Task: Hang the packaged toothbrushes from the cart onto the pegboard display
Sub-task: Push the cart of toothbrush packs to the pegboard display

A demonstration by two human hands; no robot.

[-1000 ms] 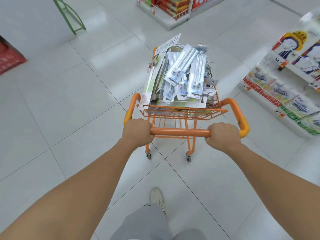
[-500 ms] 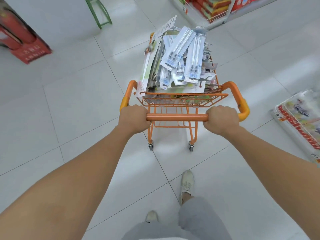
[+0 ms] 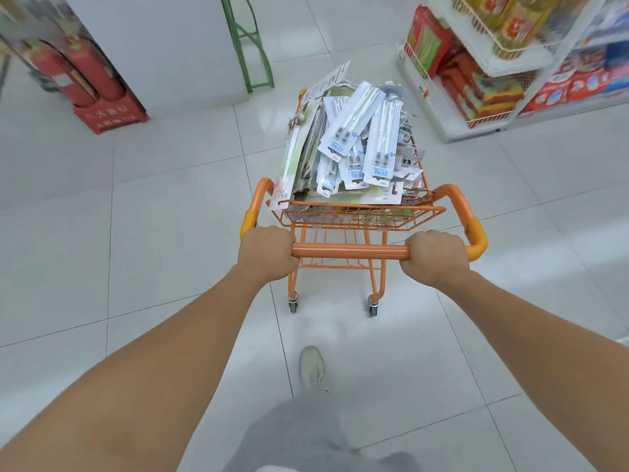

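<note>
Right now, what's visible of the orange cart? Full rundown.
The orange cart is a small wire-basket trolley on a painted tube frame, upright on the white tile floor, two rear castors showing. Its basket is heaped above the rim with packaged toothbrushes. The left hand and right hand grip its handle bar.

At frame centre, the left hand (image 3: 267, 253) and right hand (image 3: 434, 258) each grip the orange handle bar (image 3: 350, 251) of a small orange wire cart (image 3: 366, 216) on white floor tiles (image 3: 153, 233). Packaged toothbrushes (image 3: 354, 144) are heaped in its basket. Red fire extinguishers (image 3: 78, 76) stand at upper left, and a shelf of red packets (image 3: 476, 86) at upper right. One pale shoe (image 3: 311, 367) shows at lower centre.
</note>
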